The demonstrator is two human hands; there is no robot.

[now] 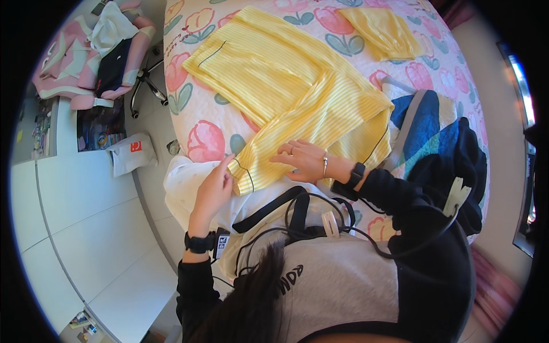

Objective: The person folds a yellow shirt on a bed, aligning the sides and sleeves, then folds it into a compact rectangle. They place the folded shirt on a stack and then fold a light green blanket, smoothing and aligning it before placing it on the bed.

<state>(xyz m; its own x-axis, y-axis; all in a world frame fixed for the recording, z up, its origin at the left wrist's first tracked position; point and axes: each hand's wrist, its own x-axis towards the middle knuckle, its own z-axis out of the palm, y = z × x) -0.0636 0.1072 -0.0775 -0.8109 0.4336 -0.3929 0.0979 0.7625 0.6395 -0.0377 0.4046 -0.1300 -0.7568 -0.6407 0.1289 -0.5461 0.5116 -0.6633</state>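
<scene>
A yellow-and-white striped pajama top (274, 63) with dark piping lies spread on the bed, one sleeve stretched toward me. My left hand (213, 191) is at the left edge of that sleeve's cuff, its fingers drawn together on the fabric. On the same sleeve, a little to the right, my right hand (303, 161) rests palm down with its fingers apart. Another piped edge of the top lies to the right of my right hand. The near cuff reaches over the white cloth by my lap.
The bed has a tulip-print cover (207, 140). A folded yellow garment (383, 34) lies at the far right, with a blue patchwork cloth (423, 128) and black clothing (452, 166) nearer. Cables (366, 237) cross my front. Left are a pink chair (74, 63), white bag (132, 154) and white cabinet (86, 217).
</scene>
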